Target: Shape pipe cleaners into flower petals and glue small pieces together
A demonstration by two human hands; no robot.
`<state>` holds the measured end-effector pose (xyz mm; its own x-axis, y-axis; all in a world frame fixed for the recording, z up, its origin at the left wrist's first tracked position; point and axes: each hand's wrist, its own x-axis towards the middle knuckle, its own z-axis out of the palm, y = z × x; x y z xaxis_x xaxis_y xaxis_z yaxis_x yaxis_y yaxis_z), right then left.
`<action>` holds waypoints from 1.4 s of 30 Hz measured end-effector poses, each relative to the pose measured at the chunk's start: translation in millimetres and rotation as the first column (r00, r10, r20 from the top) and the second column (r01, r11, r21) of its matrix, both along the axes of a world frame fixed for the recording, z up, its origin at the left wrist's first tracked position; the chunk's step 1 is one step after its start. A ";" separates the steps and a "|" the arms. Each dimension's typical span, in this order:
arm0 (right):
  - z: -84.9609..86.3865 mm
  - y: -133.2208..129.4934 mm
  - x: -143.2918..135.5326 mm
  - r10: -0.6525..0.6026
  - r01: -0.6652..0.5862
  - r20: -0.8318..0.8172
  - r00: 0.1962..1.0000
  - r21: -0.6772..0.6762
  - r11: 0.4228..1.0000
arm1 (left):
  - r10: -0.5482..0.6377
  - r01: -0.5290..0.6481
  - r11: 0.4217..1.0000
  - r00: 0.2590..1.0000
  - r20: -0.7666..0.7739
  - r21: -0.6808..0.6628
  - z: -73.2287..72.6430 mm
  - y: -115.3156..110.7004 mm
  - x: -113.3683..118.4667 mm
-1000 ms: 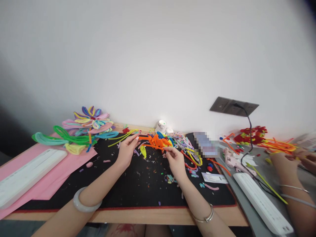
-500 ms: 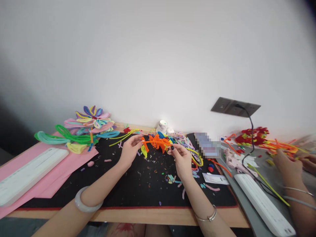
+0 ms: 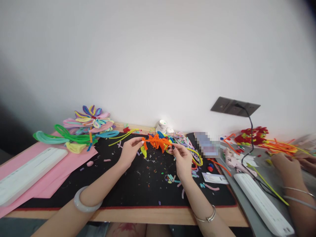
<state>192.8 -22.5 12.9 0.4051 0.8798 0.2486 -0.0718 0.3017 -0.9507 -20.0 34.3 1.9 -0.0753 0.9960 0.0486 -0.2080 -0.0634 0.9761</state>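
Observation:
Between my two hands an orange pipe cleaner (image 3: 157, 141) is stretched nearly level over the black mat (image 3: 123, 194). My left hand (image 3: 129, 152) pinches its left end, and my right hand (image 3: 182, 159) pinches the right end between thumb and fingers. Right behind it are looped orange pieces (image 3: 154, 137); whether they are joined to it is unclear. A small yellow-green loop (image 3: 143, 151) shows just right of my left fingertips. Behind my right hand lies a heap of many-coloured pipe cleaners (image 3: 184, 141).
At the left, a colourful pipe-cleaner flower (image 3: 92, 120) lies behind pink sheets (image 3: 56, 177) and a white power strip (image 3: 32, 171). To the right are a blurred-out phone (image 3: 206, 144), a pink glue gun (image 3: 235, 162), a black cable (image 3: 251, 131) and another person's hands (image 3: 286, 166).
Both my hands stay nearly where they were, holding the orange pipe cleaner. The other person's near hand has shifted slightly left.

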 end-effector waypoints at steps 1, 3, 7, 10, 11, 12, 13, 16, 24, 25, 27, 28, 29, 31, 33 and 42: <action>0.2 -0.3 -0.1 -0.004 0.004 0.004 1.000 -0.001 1.000 | -0.003 0.003 1.000 1.000 -0.002 -0.001 0.4 -0.3 -0.2; 0.3 -0.8 -0.4 -0.008 0.008 0.013 1.000 -0.002 1.000 | -0.011 0.011 1.000 1.000 -0.004 -0.003 1.5 -1.1 -0.4; 1.0 -2.6 -2.1 -0.004 0.004 0.050 0.999 0.007 1.000 | -0.046 0.046 0.999 0.999 0.008 -0.018 4.4 -3.6 0.2; 2.4 -5.4 -3.9 -0.026 0.023 0.102 0.994 0.028 0.999 | -0.077 0.078 0.996 0.997 0.020 -0.034 7.1 -6.0 1.5; 2.9 -6.4 -4.6 -0.032 0.028 0.120 0.992 0.037 0.999 | -0.086 0.087 0.995 0.996 0.021 -0.042 8.0 -6.8 1.9; 3.3 -7.4 -5.2 -0.034 0.028 0.136 0.990 0.045 0.999 | -0.096 0.097 0.994 0.995 0.020 -0.050 8.7 -7.6 2.3; 3.7 -8.2 -5.8 -0.030 0.022 0.152 0.988 0.051 0.998 | -0.108 0.108 0.992 0.994 0.016 -0.060 9.3 -8.3 2.7; 4.3 -10.0 -7.9 0.019 -0.031 0.189 0.982 0.059 0.998 | -0.145 0.144 0.986 0.989 -0.007 -0.085 9.3 -9.7 3.7; 8.6 -14.5 -14.4 0.165 -0.174 0.196 0.966 0.030 0.984 | -0.248 0.252 0.968 0.943 -0.222 -0.012 3.5 -12.0 6.8; 8.8 -15.2 -15.2 0.189 -0.197 0.200 0.961 0.017 0.980 | -0.263 0.272 0.962 0.931 -0.254 0.000 3.4 -12.9 7.2; 7.9 -15.8 -16.7 0.232 -0.237 0.199 0.952 -0.001 0.972 | -0.304 0.332 0.943 0.891 -0.337 0.027 3.8 -15.2 8.0; 6.9 -15.8 -17.4 0.251 -0.254 0.195 0.948 -0.006 0.967 | -0.328 0.371 0.928 0.862 -0.386 0.040 4.1 -16.5 8.5; 5.5 -15.5 -18.0 0.269 -0.272 0.191 0.944 -0.011 0.962 | -0.348 0.408 0.912 0.833 -0.431 0.051 4.5 -17.7 8.9; 2.3 -14.5 -18.7 0.306 -0.307 0.204 0.930 -0.030 0.951 | -0.370 0.458 0.887 0.791 -0.488 0.069 4.8 -19.5 10.0; -0.4 -13.4 -18.6 0.329 -0.326 0.252 0.910 -0.056 0.944 | -0.369 0.470 0.879 0.780 -0.505 0.084 4.4 -20.1 11.0; -3.5 -11.0 -11.5 0.198 -0.195 0.440 0.876 -0.053 0.979 | -0.230 0.317 0.942 0.853 -0.469 0.114 -0.5 -13.6 10.2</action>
